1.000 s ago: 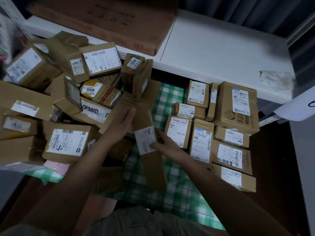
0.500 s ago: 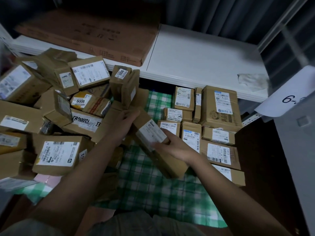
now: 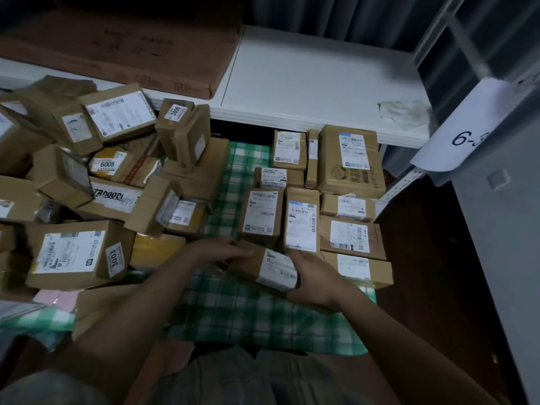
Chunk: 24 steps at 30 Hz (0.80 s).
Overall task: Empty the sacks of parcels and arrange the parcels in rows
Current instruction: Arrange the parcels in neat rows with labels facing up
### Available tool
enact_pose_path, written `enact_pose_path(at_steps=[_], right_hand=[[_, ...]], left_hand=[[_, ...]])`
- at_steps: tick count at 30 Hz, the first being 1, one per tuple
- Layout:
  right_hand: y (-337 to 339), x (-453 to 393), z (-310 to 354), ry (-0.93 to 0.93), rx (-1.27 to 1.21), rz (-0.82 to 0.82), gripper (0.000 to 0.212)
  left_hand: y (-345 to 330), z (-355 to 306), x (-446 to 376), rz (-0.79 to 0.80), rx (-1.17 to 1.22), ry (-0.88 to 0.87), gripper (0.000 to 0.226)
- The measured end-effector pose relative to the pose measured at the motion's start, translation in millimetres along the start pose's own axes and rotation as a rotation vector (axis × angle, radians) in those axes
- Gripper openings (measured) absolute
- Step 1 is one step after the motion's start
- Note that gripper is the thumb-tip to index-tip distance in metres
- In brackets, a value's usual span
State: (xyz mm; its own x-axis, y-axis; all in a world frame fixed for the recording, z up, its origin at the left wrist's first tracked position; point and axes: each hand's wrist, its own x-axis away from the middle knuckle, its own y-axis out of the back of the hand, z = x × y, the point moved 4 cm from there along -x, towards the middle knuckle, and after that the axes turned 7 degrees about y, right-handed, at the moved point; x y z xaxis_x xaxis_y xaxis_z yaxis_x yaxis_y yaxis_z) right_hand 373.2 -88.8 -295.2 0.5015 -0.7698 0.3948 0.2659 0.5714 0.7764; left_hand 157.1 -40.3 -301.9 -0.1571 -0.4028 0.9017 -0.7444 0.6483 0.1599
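Head view: the right hand [image 3: 314, 283] curls its fingers and thumb round the labelled end of a long brown cardboard parcel [image 3: 257, 266], and the left hand [image 3: 217, 252] lies over the parcel's other end with fingers nearly straight; whether they grip cannot be told. The parcel is a slim carton with a white printed label, held low over the green checked cloth [image 3: 233, 311], just in front of the neat rows of parcels [image 3: 347, 238]. Left of the held parcel a loose heap of boxes [image 3: 96, 182] lies tumbled, leaving a bare strip of cloth between heap and rows. Beyond the rows a smooth white shelf [image 3: 315, 92] overhangs, bearing a flat brown carton [image 3: 122, 45].
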Motion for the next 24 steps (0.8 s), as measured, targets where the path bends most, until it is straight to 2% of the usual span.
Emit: enact_pose_path(at_steps=[3, 8, 15, 18, 21, 24], right_hand=[[-11.7, 16.5, -29.7, 0.013, 0.113, 0.038, 0.090], [-21.8, 42.9, -67.1, 0.067, 0.206, -0.038, 0.067], [-35.4, 92.0, -114.4, -0.017, 0.239, -0.139, 0.063], [-41.9, 98.6, -124.1, -0.024, 0.257, -0.174, 0.064], [-38.5, 98.5, -126.7, -0.021, 0.280, -0.239, 0.065], [-36.0, 95.9, -128.2, -0.023, 0.278, -0.255, 0.076]], left_hand=[[-42.0, -3.3, -14.1, 0.071, -0.096, 0.007, 0.043], [-93.5, -2.5, -34.5, 0.145, -0.097, 0.061, 0.052], [-150.7, -29.4, -50.9, 0.084, -0.293, -0.051, 0.041], [-161.0, -31.9, -57.6, 0.060, -0.281, -0.082, 0.035], [-166.1, -34.1, -60.8, 0.020, -0.279, -0.092, 0.043], [-168.7, -35.8, -60.7, -0.012, -0.238, -0.107, 0.042]])
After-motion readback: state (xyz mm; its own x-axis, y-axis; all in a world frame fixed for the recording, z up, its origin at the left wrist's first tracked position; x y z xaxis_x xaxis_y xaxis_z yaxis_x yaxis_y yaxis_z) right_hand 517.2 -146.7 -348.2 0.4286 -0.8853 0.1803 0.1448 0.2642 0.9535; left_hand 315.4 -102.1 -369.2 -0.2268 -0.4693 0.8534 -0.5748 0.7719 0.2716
